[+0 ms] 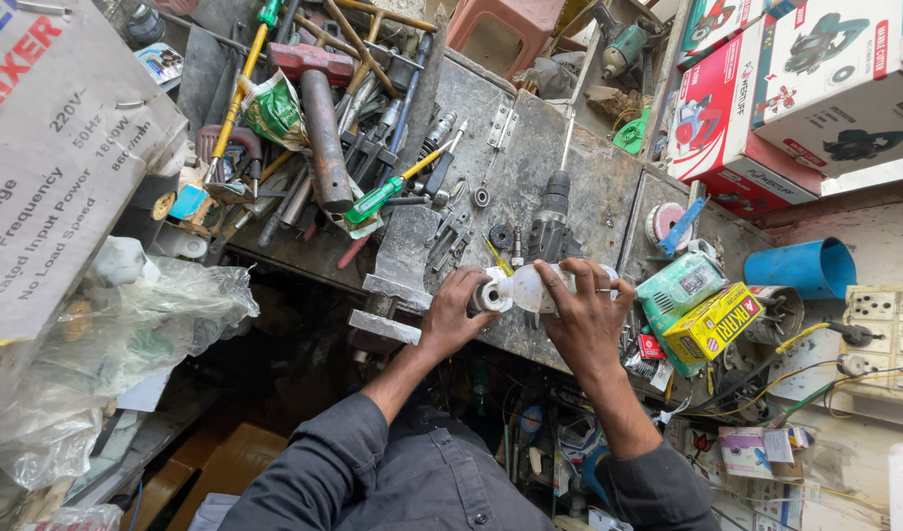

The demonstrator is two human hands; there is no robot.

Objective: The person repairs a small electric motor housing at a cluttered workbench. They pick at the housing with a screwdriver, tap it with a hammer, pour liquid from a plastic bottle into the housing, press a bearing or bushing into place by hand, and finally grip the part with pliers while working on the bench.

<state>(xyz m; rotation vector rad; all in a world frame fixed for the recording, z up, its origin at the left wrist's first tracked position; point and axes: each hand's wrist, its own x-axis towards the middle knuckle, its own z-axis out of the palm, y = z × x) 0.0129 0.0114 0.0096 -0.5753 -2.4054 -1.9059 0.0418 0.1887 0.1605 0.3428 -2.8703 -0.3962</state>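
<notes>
Above the workbench [569,187], both hands clasp a white bulb [522,289] lying crosswise: left hand [458,313] fingers closed on its base, right hand [586,313] wrapped over its globe.

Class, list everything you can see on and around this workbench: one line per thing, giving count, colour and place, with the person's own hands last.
white bulb-shaped part: one, white, held over the bench's front edge
workbench: one, grey metal, centre
green-handled screwdriver: one, green and yellow, left of centre on the bench
metal pipe: one, rusty brown, in the tool pile upper left
dark power tool: one, black, just behind the hands
yellow box: one, yellow, right of the hands
blue tub: one, blue, right edge
red and white cartons: several, upper right
plastic bags: several, clear, left
left hand: one, gripping the part's metal end
right hand: one, wrapped over the part's white body
</notes>
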